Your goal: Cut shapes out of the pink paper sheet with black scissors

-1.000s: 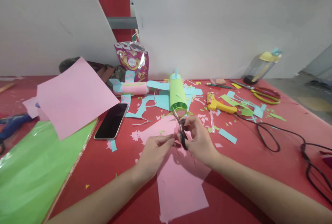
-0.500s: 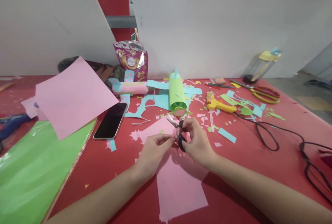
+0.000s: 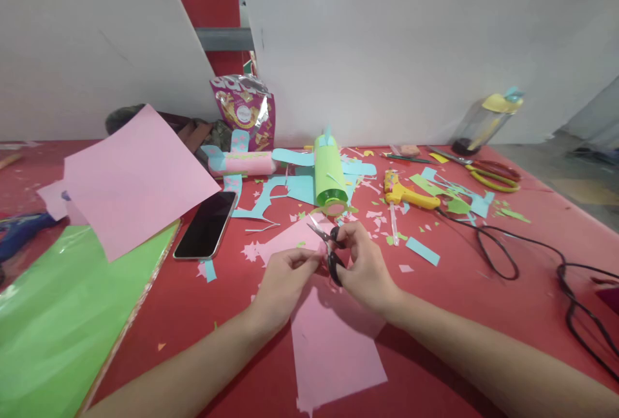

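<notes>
My right hand (image 3: 363,266) grips black-handled scissors (image 3: 333,250), two fingers and the thumb at the loops, blades parted and pointing up and left. In my left hand (image 3: 285,282), thumb and fingers pinch a small piece of pink paper (image 3: 321,248) beside the blades. Its exact shape is partly hidden by the fingers. Under both hands lies a pink sheet (image 3: 338,347) with cut edges. Just beyond stands a green paper-covered tube (image 3: 329,166) with blue paper wings, on its side. Farther left is a pink tube (image 3: 249,163) with blue paper parts.
A phone (image 3: 207,224), a green pack (image 3: 62,315) and a large pink sheet (image 3: 135,186) lie left. A yellow glue gun (image 3: 411,197) with black cable (image 3: 536,244), large scissors (image 3: 493,176) and a bottle (image 3: 488,122) are right. A snack bag (image 3: 245,111) stands behind. Paper scraps litter the red table.
The scissors and my right hand have shifted slightly left and tilted a little. My left hand still pinches the pink piece, also slightly farther left.
</notes>
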### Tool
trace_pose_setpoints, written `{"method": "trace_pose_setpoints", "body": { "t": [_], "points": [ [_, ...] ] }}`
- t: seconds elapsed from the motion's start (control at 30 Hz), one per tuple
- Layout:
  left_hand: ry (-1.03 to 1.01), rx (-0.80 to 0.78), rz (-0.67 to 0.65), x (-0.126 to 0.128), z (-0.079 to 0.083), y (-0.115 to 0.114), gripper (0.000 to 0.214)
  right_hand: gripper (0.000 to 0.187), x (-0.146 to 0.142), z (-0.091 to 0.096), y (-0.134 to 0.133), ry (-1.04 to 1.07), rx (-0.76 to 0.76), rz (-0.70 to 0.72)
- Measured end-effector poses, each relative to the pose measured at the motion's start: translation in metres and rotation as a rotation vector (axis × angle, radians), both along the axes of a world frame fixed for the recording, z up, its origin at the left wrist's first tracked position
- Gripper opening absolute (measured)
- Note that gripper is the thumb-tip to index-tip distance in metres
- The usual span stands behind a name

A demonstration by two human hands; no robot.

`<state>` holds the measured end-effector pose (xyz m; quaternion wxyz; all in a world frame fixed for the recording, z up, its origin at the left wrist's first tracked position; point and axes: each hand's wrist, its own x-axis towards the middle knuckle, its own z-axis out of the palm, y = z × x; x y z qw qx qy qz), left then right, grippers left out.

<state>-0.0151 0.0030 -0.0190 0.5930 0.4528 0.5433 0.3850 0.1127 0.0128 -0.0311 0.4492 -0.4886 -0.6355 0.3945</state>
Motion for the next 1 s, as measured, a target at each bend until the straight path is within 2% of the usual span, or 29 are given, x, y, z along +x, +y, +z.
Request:
{"method": "trace_pose_setpoints", "body": {
  "t": [0.13, 0.27, 0.37, 0.47, 0.57, 0.8, 1.0],
  "points": [
    [0.011, 0.029, 0.034, -0.002, -0.001, 0.001, 0.018, 0.024, 0.002, -0.003, 0.002, -0.006, 0.048, -0.027],
    [-0.026, 0.031, 0.111, -0.004, -0.001, 0.005, 0.019, 0.029, 0.003, -0.006, 0.008, 0.044, 0.120, -0.157],
    [-0.130, 0.019, 0.132, -0.005, -0.002, 0.006, 0.021, 0.032, 0.003, -0.007, 0.012, 0.166, 0.039, -0.227],
    [-0.230, -0.005, 0.172, -0.006, -0.004, 0.007, 0.018, 0.032, 0.001, -0.005, 0.012, 0.342, -0.121, -0.148],
    [-0.248, -0.022, 0.182, -0.005, -0.005, 0.008, 0.017, 0.033, 0.000, -0.001, 0.010, 0.430, -0.197, -0.078],
    [-0.147, -0.026, 0.139, -0.005, -0.006, 0.008, 0.020, 0.033, 0.003, 0.003, 0.013, 0.459, -0.131, -0.097],
    [-0.072, -0.040, 0.063, -0.004, 0.001, 0.006, 0.019, 0.034, 0.003, 0.004, 0.014, 0.505, -0.083, -0.086]
  ]
}}
